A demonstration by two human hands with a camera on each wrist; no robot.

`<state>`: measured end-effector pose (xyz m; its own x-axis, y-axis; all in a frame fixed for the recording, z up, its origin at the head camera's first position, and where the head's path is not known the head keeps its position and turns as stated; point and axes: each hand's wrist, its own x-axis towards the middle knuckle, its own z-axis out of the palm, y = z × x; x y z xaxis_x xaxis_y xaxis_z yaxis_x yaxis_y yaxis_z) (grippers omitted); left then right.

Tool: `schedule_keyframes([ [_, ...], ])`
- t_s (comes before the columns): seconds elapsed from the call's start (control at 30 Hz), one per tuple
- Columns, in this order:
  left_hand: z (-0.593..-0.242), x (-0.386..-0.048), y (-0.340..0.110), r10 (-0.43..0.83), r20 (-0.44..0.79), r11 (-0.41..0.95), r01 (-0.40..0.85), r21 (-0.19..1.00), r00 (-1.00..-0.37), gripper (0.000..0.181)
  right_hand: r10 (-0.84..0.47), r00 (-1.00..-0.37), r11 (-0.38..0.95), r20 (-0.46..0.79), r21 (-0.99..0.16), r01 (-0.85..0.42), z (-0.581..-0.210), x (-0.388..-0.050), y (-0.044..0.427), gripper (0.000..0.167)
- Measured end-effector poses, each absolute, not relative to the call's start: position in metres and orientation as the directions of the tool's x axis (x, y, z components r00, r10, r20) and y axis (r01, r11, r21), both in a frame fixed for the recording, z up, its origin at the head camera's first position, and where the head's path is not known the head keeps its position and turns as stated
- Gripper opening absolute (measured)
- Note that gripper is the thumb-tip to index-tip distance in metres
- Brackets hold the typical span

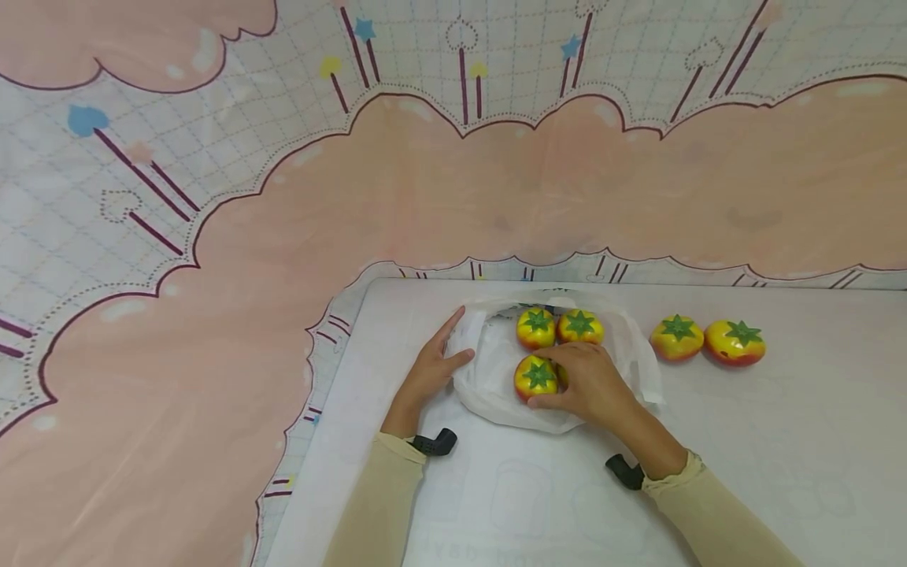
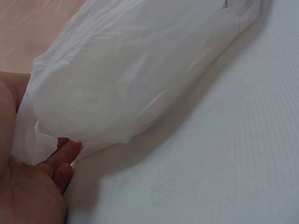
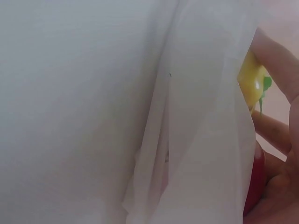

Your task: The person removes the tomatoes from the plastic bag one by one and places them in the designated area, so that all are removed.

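A white plastic bag (image 1: 489, 398) lies on the table, its mouth turned up, with several yellow-and-red toy fruits inside, each topped by a green star-shaped leaf. My right hand (image 1: 588, 382) reaches into it and grips the front-left toy fruit (image 1: 535, 378) between thumb and fingers. Another fruit beside it is mostly hidden under that hand. Behind sit a toy fruit (image 1: 535, 327) and a second one (image 1: 579, 324). My left hand (image 1: 428, 370) rests at the bag's left rim, thumb and index finger spread apart. In the left wrist view the bag (image 2: 112, 88) covers part of its fingers.
Two more toy fruits, one nearer (image 1: 676, 339) and one farther right (image 1: 735, 342), sit on the white table (image 1: 794, 441) right of the bag. A pink-and-white patterned cloth (image 1: 538, 197) hangs behind the table and spreads along its left side. Black devices are strapped to both wrists.
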<state>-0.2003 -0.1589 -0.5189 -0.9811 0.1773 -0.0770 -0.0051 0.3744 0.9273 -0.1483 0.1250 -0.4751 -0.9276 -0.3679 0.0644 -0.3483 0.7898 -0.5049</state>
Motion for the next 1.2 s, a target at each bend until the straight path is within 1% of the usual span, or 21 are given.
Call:
schedule_keyframes([
  [0.33,-0.518,-0.202,-0.155,0.166,-0.083,0.363,-0.018,0.931,-0.983,0.079,-0.364,-0.929,0.767,0.07,-0.543,-0.342,-0.467,-0.153,0.131,0.077],
  [0.7,-0.519,-0.203,-0.155,0.155,-0.099,0.374,-0.034,0.927,-0.983,0.079,-0.319,-0.948,0.762,0.013,-0.591,-0.265,-0.456,-0.147,0.134,0.079],
  [1.03,-0.52,-0.201,-0.16,0.171,-0.102,0.377,-0.03,0.926,-0.98,0.078,-0.296,-0.955,0.759,0.035,-0.598,-0.257,-0.452,-0.136,0.138,0.079],
  [1.2,-0.52,-0.2,-0.162,0.179,-0.102,0.387,-0.025,0.922,-0.978,0.078,-0.264,-0.964,0.753,-0.002,-0.625,-0.205,-0.448,-0.13,0.14,0.081],
])
